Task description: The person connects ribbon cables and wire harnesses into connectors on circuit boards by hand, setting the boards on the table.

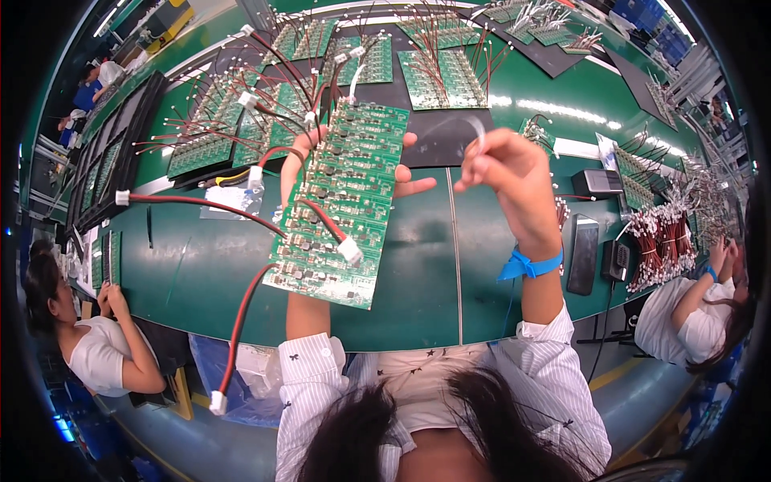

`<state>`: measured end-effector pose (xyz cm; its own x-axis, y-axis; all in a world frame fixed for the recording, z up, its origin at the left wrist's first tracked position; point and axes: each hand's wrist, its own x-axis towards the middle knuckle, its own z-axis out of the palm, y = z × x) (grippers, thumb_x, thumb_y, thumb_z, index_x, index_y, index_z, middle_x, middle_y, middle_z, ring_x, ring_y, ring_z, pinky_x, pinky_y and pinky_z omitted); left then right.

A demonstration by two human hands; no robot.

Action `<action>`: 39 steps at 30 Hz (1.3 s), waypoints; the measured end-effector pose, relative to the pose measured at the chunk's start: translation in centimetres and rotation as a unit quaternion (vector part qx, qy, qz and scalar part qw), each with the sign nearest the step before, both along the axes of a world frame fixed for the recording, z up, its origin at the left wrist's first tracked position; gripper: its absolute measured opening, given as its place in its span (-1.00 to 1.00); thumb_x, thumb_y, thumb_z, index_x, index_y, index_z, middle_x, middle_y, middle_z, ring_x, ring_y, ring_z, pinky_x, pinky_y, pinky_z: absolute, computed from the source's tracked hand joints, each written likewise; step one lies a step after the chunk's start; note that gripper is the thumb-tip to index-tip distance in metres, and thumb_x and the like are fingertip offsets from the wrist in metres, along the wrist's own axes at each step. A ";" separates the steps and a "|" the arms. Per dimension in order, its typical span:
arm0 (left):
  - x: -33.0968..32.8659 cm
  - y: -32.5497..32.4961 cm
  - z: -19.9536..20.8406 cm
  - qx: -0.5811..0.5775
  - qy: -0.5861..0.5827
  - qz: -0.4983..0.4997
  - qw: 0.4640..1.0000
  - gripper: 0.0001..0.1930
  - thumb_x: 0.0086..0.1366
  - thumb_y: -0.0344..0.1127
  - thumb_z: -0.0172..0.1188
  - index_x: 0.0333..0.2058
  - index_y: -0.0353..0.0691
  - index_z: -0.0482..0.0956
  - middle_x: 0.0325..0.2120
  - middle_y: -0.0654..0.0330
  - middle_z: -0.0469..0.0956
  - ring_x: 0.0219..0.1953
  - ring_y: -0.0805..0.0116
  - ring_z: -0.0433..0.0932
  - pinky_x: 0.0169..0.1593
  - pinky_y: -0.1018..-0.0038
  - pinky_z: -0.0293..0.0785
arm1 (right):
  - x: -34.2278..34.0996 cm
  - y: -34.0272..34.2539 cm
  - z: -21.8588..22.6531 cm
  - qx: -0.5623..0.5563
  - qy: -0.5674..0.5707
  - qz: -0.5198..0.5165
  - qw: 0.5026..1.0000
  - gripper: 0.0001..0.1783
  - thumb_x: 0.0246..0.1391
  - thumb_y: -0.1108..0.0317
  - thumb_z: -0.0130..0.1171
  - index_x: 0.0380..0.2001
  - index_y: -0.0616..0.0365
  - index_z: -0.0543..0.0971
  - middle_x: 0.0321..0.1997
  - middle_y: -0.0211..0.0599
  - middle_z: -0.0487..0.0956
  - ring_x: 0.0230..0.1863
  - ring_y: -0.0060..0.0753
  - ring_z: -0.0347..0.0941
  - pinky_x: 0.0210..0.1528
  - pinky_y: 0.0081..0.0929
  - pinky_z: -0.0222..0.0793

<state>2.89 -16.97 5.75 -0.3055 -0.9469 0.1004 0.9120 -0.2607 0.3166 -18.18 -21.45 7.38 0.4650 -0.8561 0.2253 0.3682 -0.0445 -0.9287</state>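
nearest, the left hand (290, 181) holds a green circuit board (345, 201) tilted above the table (422, 273), its grip closed around the long edges from behind; red and black wires (185, 200) with white plugs (218, 402) trail off it. the right hand (518, 178), wearing a blue wristband (533, 265), is raised beside it, its grip pinching a thin clear strip (483, 132). farther, a dark phone (582, 253) lies on the table; beyond, more wired boards (444, 80).
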 end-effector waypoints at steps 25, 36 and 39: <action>-7.4 1.8 -0.5 0.027 -0.295 0.132 0.946 -0.31 0.21 -0.18 -0.23 0.23 -0.07 -0.38 0.12 0.10 0.03 0.12 0.25 0.12 0.11 0.37 0.14 | 4.1 -0.4 -1.9 -0.266 0.038 -0.166 0.949 -0.92 -0.16 0.58 0.16 -0.52 0.29 0.47 -0.42 -0.26 0.47 -0.39 -0.43 0.41 -0.34 -0.58 0.30; -7.5 3.8 -0.1 0.008 -0.322 0.130 0.938 -0.30 0.19 -0.22 -0.23 0.22 -0.11 -0.39 0.14 0.10 -0.05 0.15 0.25 0.03 0.14 0.37 0.05 | 3.6 1.0 -1.0 -0.279 0.020 -0.140 0.950 -0.90 -0.17 0.60 0.15 -0.49 0.29 0.48 -0.40 -0.25 0.45 -0.40 -0.45 0.38 -0.41 -0.60 0.29; -7.7 3.8 0.2 0.004 -0.330 0.126 0.936 -0.29 0.18 -0.24 -0.23 0.22 -0.12 -0.40 0.15 0.10 -0.08 0.16 0.25 0.01 0.15 0.38 0.02 | 3.6 1.2 -0.7 -0.280 0.041 -0.136 0.950 -0.90 -0.17 0.58 0.15 -0.49 0.28 0.48 -0.41 -0.24 0.44 -0.41 -0.45 0.37 -0.42 -0.61 0.28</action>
<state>-4.84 -13.18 5.94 -0.0653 -0.9971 -0.0385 0.5517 -0.0683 0.8313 -14.63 -20.22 6.63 0.2798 -0.7040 0.6528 0.2007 -0.6220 -0.7569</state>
